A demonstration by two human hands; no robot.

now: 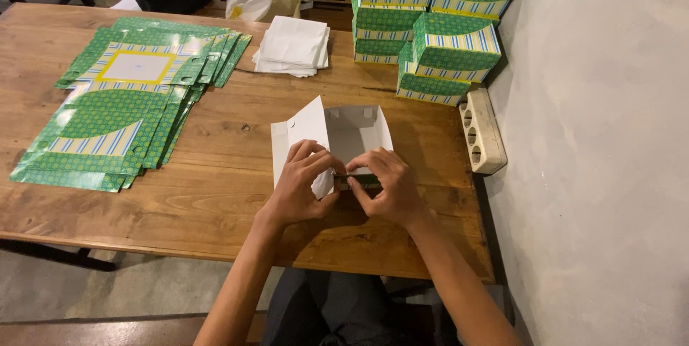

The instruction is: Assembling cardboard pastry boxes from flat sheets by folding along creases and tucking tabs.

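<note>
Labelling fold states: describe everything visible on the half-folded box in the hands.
The half-folded white-inside cardboard box sits open-topped on the brown wooden table, near the edge. Three walls stand upright; a large flap rises at its left. Green patterned outside shows at the near wall, pinched by the left hand and right hand.

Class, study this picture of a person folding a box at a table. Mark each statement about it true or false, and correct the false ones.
1. Both hands, left hand and right hand, are on the half-folded box. True.
2. The flat box sheets lie to the person's right. False: to the left.
3. Finished boxes are stacked by the wall. True.
4. The wooden table holds a red bowl. False: none is visible.
</note>
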